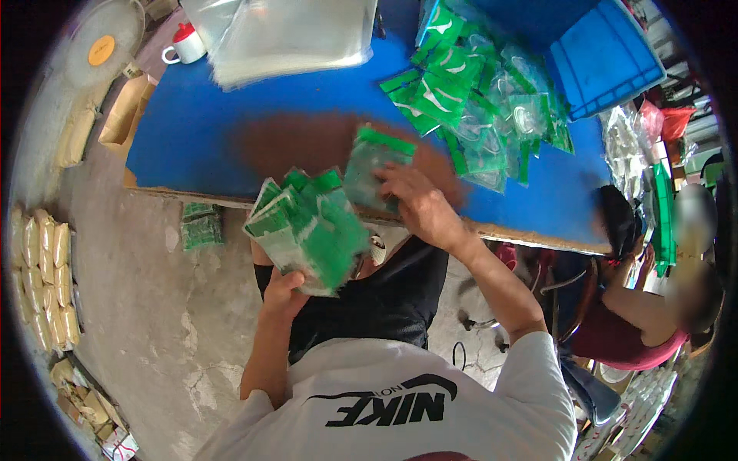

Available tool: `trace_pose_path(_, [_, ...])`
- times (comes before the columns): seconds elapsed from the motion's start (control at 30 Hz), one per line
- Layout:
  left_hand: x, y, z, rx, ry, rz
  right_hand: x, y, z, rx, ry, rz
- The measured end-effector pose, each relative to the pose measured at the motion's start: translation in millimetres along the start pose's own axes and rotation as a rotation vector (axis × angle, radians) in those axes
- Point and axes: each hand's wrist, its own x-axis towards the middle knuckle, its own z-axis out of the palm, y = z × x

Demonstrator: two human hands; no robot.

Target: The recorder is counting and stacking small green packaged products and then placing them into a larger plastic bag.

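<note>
My left hand (283,293) grips a fanned stack of small green-topped clear packets (307,227), held just below the front edge of the blue table (200,131). At that table edge my right hand (419,203) holds one more green-topped packet (370,165), slightly blurred, right beside the stack. A loose heap of the same green packets (480,100) lies on the table farther back and to the right.
A pile of clear plastic bags (288,34) lies at the table's back, with a white mug with a red lid (184,44) left of it and a blue crate (607,58) at the right. Some green packets (201,224) lie on the concrete floor. Another person (653,307) sits at the right.
</note>
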Motion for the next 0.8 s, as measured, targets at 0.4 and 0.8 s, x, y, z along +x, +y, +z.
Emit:
trace_pose_path(0.4, [11.9,-15.1,24.1,-0.033,0.095,0.007,42.2,72.7,-20.5,-0.327,0.230,0.142])
trace_pose_path(0.8, [20.8,9.5,27.6,-0.244,-0.328,0.026,-17.4,-59.1,9.7,0.905,0.557,0.693])
